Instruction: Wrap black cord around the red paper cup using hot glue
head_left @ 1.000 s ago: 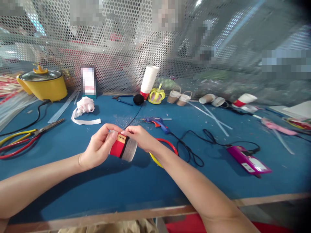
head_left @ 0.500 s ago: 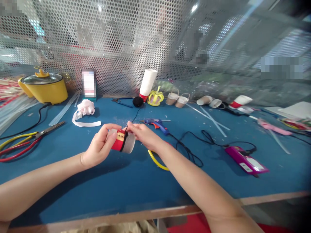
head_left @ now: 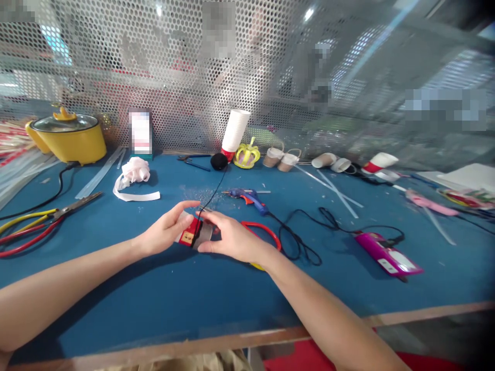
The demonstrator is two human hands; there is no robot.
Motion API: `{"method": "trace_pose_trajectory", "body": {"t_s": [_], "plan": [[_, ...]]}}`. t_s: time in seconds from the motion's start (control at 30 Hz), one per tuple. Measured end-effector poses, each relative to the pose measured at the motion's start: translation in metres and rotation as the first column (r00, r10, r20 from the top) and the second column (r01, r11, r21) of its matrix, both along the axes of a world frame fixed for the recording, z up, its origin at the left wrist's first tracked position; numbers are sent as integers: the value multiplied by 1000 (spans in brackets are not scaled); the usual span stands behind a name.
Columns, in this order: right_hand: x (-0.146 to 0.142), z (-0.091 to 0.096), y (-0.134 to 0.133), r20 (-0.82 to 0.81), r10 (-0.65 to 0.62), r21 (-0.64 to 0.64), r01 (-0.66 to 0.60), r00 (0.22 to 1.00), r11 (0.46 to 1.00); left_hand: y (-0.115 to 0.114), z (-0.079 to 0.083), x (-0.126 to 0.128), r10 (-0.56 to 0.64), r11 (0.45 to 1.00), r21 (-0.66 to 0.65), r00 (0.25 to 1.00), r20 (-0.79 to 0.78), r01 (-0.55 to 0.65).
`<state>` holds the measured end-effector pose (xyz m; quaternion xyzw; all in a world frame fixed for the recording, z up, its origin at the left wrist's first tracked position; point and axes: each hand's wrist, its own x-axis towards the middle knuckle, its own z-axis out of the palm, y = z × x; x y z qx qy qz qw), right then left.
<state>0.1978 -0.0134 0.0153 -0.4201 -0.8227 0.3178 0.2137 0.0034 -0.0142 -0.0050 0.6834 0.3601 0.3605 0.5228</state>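
A small paper cup with a red band and gold label lies on its side between my hands, above the table. Black yarn is wound round its middle and runs back to a black yarn ball. My left hand grips the cup's left end, thumb on the near side and index finger stretched over the top. Around the pale right end, my right hand has its thumb below and fingers above, by the yarn.
A blue glue gun lies beyond my right hand, its cord trailing to a purple power strip. Red-yellow pliers lie left, near white ribbon. Stacked paper cups, a yellow crown and a yellow pot stand at the back.
My right hand has gone from pinching the yarn above the cup to clasping the cup's right end. The cup has turned, bringing its gold label lower.
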Motion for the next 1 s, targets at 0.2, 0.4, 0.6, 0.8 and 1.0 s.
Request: {"method": "trace_pose_trajectory", "body": {"t_s": [0.2,0.4,0.6,0.8,1.0], "plan": [[-4,12,19,-299,-51,-317,-49,953,947,-4,0,5,-21,994,106,999,-45,26],[-23,19,42,-355,-116,-426,-51,928,903,-5,-2,6,85,990,128,981,-175,-63],[24,25,65,219,-385,141,361,897,922,-3,-1,4,206,969,184,953,-223,-166],[86,16,80,375,-571,181,546,730,818,-4,1,6,246,950,237,955,-164,-204],[82,-8,81,329,-657,160,646,678,746,-6,-3,6,180,953,289,940,-291,-93]]}}
